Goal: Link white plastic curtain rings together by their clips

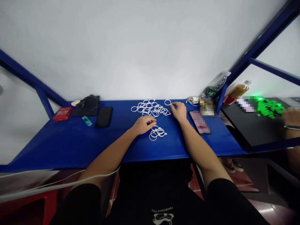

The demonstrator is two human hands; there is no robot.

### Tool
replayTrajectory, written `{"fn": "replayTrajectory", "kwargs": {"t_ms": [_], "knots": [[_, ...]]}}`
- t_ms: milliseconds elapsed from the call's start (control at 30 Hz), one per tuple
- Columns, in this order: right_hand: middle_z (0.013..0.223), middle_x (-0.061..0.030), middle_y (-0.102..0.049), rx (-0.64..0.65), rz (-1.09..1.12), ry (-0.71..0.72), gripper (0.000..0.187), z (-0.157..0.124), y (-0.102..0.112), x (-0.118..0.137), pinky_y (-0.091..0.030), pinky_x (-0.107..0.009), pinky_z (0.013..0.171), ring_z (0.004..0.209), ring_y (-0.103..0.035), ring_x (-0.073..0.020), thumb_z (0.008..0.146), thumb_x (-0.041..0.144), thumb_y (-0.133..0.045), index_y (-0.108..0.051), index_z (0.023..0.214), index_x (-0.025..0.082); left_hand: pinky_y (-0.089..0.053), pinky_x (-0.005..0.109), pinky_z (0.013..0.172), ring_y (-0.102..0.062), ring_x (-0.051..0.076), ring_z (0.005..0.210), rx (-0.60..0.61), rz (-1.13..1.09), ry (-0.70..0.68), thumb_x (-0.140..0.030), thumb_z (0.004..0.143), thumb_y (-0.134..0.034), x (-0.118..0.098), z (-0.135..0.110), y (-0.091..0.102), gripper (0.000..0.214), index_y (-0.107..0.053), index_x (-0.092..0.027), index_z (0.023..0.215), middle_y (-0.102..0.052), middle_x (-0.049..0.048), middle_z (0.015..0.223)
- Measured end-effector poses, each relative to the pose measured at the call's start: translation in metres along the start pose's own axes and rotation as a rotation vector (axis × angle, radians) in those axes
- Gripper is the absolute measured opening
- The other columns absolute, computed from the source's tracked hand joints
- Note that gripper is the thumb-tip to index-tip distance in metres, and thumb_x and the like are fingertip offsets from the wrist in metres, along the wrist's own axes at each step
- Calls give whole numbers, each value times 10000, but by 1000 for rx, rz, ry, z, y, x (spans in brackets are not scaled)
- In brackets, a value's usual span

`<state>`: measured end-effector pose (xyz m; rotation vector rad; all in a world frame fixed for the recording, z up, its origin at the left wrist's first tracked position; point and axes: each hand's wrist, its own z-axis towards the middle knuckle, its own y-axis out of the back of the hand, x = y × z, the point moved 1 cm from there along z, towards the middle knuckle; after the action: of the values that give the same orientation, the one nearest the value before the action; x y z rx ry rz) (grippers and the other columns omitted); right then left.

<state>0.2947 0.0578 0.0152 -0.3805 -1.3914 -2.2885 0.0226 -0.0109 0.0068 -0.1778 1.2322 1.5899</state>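
Observation:
Thin white rings, each with a small knob or loop on its rim, lie on a blue table (122, 145). A larger heap of the rings (146, 111) is toward the wall, and a smaller group of rings (153, 135) is nearer me. My left hand (144, 124) is between the two, just above the smaller group, with its thumb and fingers apart and nothing visible in them. To the right of the heap, my right hand (179, 111) has its fingertips closed at the edge of a single white ring (167, 100). Its lower fingers are partly hidden.
Left lie a black phone (103, 117), a teal small item (87, 121), a red box (62, 113) and a black bag (87, 105). Right are a phone (200, 122), a white cable (193, 100) and a bottle (214, 86). Another person's hand (292, 117) is beside green pieces (269, 107).

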Motion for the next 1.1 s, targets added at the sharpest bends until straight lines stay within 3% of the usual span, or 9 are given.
{"fn": "replayTrajectory", "kwargs": {"t_ms": [67,200,333,533,733,1100], "knots": [[1102,-113,-787,-23,179,57,345,-9,5,15,-548,-427,958,1032,-708,-279,1026,436,-541,-781,1101,200,-602,283,723,-726,140,751,-65,-7,-34,-290,941,-701,-1,1,0,157,-783,-192,1032,-793,56,982],[1029,-70,-802,92,538,179,299,-33,8,57,-585,-372,839,901,-737,-229,1006,473,-608,-781,1081,242,-607,289,736,-724,146,780,-178,-42,-51,-287,954,-699,-5,3,1,189,-774,-194,1099,-790,70,1007],[985,-55,-799,187,616,335,240,-48,7,85,-576,-364,829,876,-732,-210,1011,440,-629,-769,1045,249,-604,317,805,-740,179,867,-293,-16,-61,-333,974,-693,-9,3,5,163,-777,-195,995,-790,65,967],[937,-61,-767,216,477,497,227,-47,14,82,-547,-356,826,868,-704,-208,1046,390,-576,-740,1057,233,-595,311,789,-742,177,829,-285,5,-87,-369,992,-674,-9,4,8,221,-777,-194,906,-790,61,906],[976,-82,-761,288,371,557,242,-46,17,80,-531,-359,817,890,-687,-225,1063,319,-508,-725,1098,218,-551,259,658,-687,137,690,-316,52,-77,-338,961,-709,-12,4,8,175,-771,-194,884,-758,32,800],[893,-71,-737,261,345,618,245,-47,14,77,-524,-357,793,851,-668,-224,1036,315,-505,-729,1014,220,-585,285,730,-723,155,756,-237,56,-69,-264,953,-680,-12,2,8,165,-740,-194,816,-778,40,841]]}}
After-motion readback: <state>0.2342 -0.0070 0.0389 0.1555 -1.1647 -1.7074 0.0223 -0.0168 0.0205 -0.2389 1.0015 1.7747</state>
